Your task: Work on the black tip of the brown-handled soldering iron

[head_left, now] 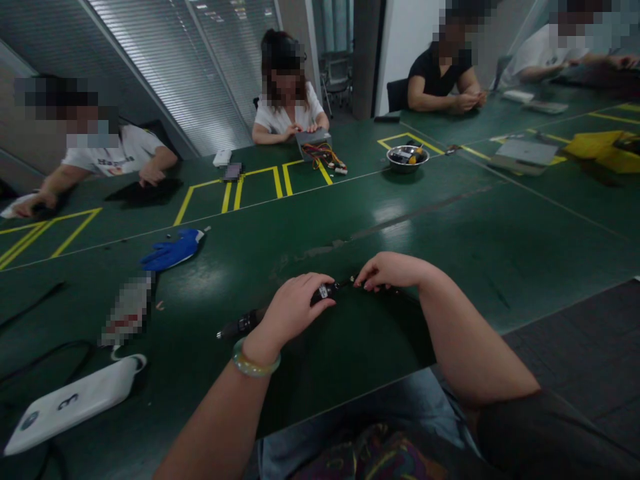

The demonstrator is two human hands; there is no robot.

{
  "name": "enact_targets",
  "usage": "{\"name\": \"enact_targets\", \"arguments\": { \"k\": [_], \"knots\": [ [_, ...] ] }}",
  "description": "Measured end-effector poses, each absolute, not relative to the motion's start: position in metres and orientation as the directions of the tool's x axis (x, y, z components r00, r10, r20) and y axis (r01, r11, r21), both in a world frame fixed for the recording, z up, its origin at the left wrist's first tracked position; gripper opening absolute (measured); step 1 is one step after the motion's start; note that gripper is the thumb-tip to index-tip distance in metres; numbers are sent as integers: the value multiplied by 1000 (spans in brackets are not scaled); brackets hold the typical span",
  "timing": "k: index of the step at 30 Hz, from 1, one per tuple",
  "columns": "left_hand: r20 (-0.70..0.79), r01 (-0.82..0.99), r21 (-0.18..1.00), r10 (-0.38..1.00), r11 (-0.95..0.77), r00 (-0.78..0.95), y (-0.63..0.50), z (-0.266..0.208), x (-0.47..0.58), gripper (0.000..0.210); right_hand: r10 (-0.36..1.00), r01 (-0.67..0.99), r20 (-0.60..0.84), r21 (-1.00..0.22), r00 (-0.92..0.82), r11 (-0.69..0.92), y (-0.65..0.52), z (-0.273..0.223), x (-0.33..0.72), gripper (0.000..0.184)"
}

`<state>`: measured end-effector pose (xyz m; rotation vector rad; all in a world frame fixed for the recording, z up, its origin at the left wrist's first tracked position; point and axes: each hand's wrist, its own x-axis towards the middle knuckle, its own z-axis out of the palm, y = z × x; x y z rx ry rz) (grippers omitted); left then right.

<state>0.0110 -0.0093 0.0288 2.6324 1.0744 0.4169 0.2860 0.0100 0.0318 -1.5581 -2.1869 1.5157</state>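
A black, pen-shaped electric screwdriver [243, 323] lies low over the green table, its metal tip pointing left. My left hand [296, 303], with a bangle at the wrist, wraps around its body. Near the thumb, a small pale label shows on the black rear end. Just to the right, my right hand [387, 272] pinches the thin black cable [345, 283] close to where it meets the tool. Further cable runs off under my right wrist. The fingers partly cover the joint, so I cannot tell whether a plug there is fully seated.
On my left lie a blue glove [175, 249], a blurred-out device [129, 310] and a white power bank [75, 402]. Across the green table [240, 253] stand a metal bowl [408, 160] of parts and a grey box [314, 144] with coloured wires. Several people sit opposite.
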Motion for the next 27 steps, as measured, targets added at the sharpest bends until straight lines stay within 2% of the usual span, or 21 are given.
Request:
{"name": "enact_targets", "arguments": {
  "k": [5,8,11,13,15,17,20,27],
  "knots": [
    [222,634,285,693,-719,686,2,25,9,37,745,644,-436,-765,-504,-13,11,23,269,26],
    [239,661,241,703,-711,670,10,24,6,38,839,597,-361,-801,-408,-54,10,17,254,25],
    [248,677,211,709,-705,660,13,23,5,40,982,634,-117,-773,-145,2,8,16,240,20],
    [248,684,187,707,-705,662,11,22,6,39,992,684,124,-724,-1,91,5,17,235,16],
    [246,687,171,706,-706,664,8,19,9,38,960,733,280,-659,30,169,4,18,232,16],
    [250,686,173,706,-706,663,5,16,11,37,960,778,276,-595,-40,203,4,18,233,16],
    [270,685,188,708,-704,653,3,14,12,35,982,820,122,-540,-144,188,7,14,235,15],
    [278,689,183,709,-701,648,-1,14,18,31,980,787,11,-595,-199,166,7,16,239,18]
  ]
}}
